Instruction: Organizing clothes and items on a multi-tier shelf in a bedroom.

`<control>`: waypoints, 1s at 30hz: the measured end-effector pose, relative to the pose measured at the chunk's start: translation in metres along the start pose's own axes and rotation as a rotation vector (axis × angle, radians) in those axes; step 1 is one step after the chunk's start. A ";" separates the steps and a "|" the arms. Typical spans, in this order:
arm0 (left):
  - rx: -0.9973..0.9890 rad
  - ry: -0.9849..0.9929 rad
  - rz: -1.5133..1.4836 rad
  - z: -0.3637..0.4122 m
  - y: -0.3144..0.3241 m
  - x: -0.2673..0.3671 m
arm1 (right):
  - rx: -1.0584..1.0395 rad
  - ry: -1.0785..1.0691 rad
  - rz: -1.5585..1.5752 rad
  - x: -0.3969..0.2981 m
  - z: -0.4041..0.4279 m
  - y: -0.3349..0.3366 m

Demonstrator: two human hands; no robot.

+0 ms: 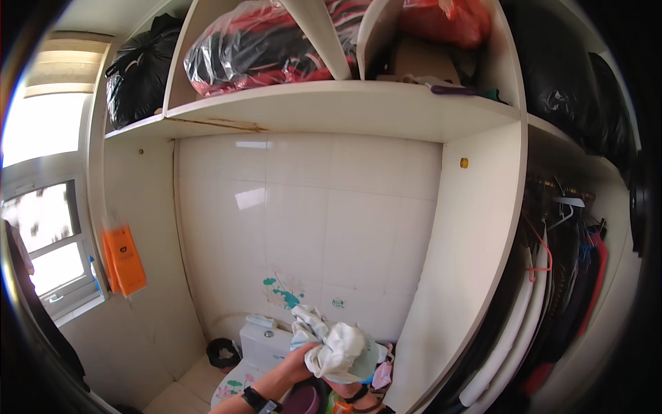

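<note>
Low in the view, slightly right of centre, a bunched white cloth or thin bag (339, 352) is held between both hands. My left hand (301, 362) grips its left side, with a dark band on the wrist. Under the bundle's lower right part is my right hand (345, 389), its fingers mostly covered by the material, so its grip cannot be made out. Pale blue-green material shows at the bundle's right edge. Behind my left arm stands a white toilet (266, 344) with flower pictures on its lid.
Clear and red plastic bags of goods (248, 52) fill the overhead shelf (336, 95). A black bin (223, 353) stands left of the toilet. Clothes on hangers (532, 290) hang at the right behind a white panel (460, 222). An orange packet (125, 259) hangs at the left.
</note>
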State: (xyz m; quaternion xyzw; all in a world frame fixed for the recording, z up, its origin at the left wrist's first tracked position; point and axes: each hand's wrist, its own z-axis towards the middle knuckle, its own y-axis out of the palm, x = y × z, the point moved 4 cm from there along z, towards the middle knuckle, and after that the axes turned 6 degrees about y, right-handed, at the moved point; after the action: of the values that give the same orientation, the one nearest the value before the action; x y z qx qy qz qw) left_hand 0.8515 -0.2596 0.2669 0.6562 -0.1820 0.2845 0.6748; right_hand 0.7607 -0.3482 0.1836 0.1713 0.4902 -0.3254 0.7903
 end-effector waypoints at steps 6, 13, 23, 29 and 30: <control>-0.313 0.779 1.549 -0.032 0.009 0.037 | 0.031 -0.002 0.441 -0.097 -0.031 0.009; -0.650 0.470 1.826 -0.061 0.073 -0.026 | 0.206 -0.039 0.019 -0.132 -0.080 -0.019; -0.783 -0.708 0.502 -0.058 0.158 -0.230 | 0.345 -0.072 0.579 -0.173 -0.341 -0.211; -0.908 -1.120 0.423 -0.073 0.262 -0.445 | 0.944 0.327 -0.287 -0.229 -0.493 -0.290; -0.998 -1.133 0.437 -0.078 0.277 -0.485 | 0.990 0.340 -0.289 -0.231 -0.519 -0.298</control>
State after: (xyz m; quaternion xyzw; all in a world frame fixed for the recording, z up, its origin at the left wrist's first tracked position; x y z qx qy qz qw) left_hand 0.2942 -0.2589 0.1777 0.2699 -0.7296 -0.0824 0.6229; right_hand 0.1423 -0.1791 0.1634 0.5041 0.4179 -0.5904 0.4719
